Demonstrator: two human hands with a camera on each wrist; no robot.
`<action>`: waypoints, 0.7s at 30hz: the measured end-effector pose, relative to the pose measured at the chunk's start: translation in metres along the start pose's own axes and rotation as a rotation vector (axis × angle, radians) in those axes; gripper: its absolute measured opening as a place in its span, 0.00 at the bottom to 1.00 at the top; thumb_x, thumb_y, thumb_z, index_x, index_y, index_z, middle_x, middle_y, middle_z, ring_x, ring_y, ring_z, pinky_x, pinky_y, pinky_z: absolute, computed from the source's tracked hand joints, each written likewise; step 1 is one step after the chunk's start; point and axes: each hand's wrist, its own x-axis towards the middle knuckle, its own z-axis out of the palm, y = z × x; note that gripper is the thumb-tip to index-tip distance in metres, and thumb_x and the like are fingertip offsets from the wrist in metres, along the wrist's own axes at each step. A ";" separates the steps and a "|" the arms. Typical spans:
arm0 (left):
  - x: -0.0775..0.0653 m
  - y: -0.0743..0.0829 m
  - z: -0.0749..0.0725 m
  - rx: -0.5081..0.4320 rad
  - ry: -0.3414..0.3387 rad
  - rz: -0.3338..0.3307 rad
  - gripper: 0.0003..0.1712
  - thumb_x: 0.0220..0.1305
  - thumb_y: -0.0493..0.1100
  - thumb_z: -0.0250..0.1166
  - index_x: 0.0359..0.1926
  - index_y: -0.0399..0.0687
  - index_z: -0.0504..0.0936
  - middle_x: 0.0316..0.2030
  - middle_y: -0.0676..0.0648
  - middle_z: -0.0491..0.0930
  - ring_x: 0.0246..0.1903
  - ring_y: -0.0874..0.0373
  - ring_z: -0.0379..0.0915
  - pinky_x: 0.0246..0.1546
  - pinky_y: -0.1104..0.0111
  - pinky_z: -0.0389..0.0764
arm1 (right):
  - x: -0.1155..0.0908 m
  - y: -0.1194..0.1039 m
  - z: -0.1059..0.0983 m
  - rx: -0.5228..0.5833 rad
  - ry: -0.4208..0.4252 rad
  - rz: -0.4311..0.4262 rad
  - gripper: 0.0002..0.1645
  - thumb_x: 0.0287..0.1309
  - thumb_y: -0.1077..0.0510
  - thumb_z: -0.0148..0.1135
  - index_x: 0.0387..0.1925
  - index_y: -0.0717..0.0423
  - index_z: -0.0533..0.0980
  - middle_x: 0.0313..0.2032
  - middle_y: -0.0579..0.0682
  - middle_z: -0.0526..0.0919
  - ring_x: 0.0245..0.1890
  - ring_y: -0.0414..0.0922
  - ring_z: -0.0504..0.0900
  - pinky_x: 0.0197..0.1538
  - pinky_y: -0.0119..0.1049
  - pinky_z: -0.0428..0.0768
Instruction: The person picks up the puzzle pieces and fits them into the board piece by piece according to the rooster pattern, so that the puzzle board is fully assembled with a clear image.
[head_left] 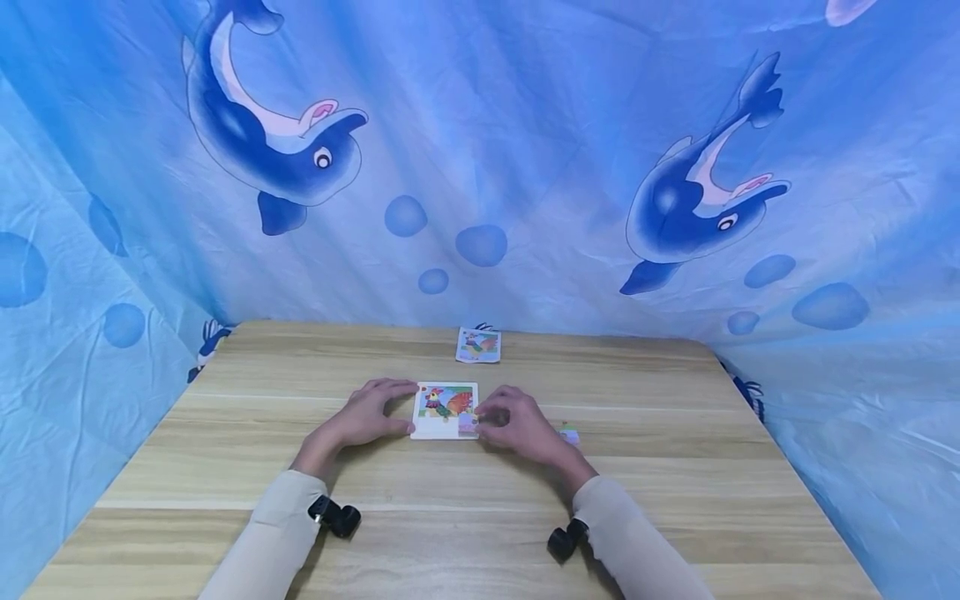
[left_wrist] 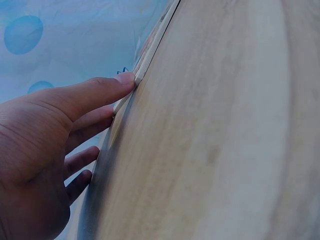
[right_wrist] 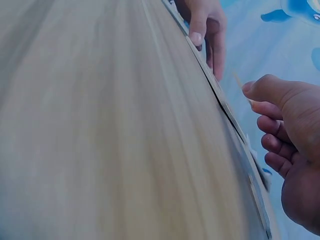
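Puzzle board (head_left: pixel 433 428) between both hands (head_left: pixel 367 414) (head_left: pixel 522 427)

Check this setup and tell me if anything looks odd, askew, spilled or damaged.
Nothing looks spilled, damaged or really odd. The puzzle shows bare white at its lower left in the head view, and at least one loose piece lies on the table to its right; both fit a puzzle only partly filled.

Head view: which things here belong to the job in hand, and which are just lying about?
Job:
puzzle board, left hand at its edge
held piece, pinched by the right hand
loose piece, right of the board
rooster card, probably the reference

Surroundings (nothing looks stray):
table
dolphin-print cloth
black wrist devices
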 end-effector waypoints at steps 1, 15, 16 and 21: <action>0.000 0.000 0.000 -0.001 0.001 0.001 0.42 0.60 0.54 0.74 0.73 0.50 0.73 0.74 0.39 0.69 0.74 0.33 0.57 0.70 0.31 0.57 | 0.002 -0.001 0.002 0.000 -0.001 -0.004 0.14 0.57 0.54 0.76 0.46 0.50 0.88 0.43 0.44 0.83 0.45 0.42 0.78 0.48 0.34 0.78; 0.000 0.002 -0.001 -0.003 -0.005 -0.008 0.41 0.60 0.54 0.73 0.73 0.50 0.73 0.74 0.39 0.69 0.75 0.33 0.57 0.71 0.31 0.56 | 0.022 -0.015 0.022 -0.027 -0.020 -0.003 0.16 0.58 0.52 0.75 0.48 0.50 0.88 0.41 0.46 0.83 0.42 0.43 0.76 0.43 0.30 0.76; 0.000 0.002 -0.001 -0.003 -0.005 -0.008 0.41 0.60 0.54 0.73 0.73 0.50 0.73 0.73 0.39 0.69 0.75 0.33 0.57 0.71 0.31 0.57 | 0.024 -0.016 0.024 -0.026 -0.018 -0.012 0.16 0.58 0.52 0.75 0.47 0.51 0.88 0.42 0.45 0.83 0.43 0.42 0.76 0.45 0.31 0.76; 0.000 0.002 -0.001 -0.001 -0.001 -0.004 0.42 0.60 0.54 0.74 0.73 0.50 0.73 0.73 0.39 0.70 0.74 0.33 0.58 0.71 0.32 0.57 | 0.031 -0.018 0.033 -0.042 -0.024 -0.045 0.14 0.58 0.52 0.75 0.45 0.51 0.88 0.43 0.44 0.85 0.45 0.41 0.77 0.49 0.33 0.78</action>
